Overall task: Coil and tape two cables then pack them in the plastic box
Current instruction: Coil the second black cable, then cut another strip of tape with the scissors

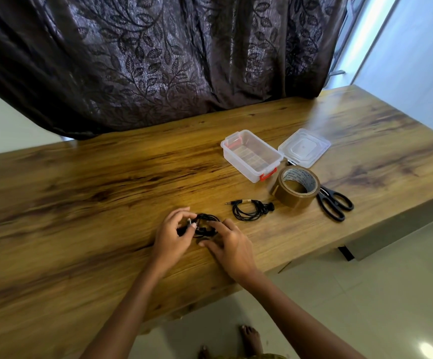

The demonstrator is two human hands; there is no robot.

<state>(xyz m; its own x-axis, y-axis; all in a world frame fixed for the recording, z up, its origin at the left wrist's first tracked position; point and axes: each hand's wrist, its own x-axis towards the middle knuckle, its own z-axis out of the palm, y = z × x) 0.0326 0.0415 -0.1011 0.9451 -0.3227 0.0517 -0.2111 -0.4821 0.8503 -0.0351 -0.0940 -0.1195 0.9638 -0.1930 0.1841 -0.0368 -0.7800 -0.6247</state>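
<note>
The left hand (172,234) pinches one end of the cable (206,224), which lies bunched on the table (80,203) between both hands. The right hand (229,244) lays fingers on it, grip unclear. The tape (297,189) sits rightward and farther back, nearer the right hand.

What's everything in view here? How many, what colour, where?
Table: one, brown wood, centre.
Plastic box: one, clear with red latches, open, right of centre.
Lid: one, clear, right of the plastic box.
Tape roll: one, brown, nearer than the lid.
Scissors: one pair, black, right of the tape roll.
Loose cable: one, black, coiled, left of the tape roll.
Held cable: one, black, between the hands.
Curtain: one, dark, leaf-patterned, behind the table.
Feet: two, bare, on pale floor.
Left hand, right hand: both grip the held cable.
</note>
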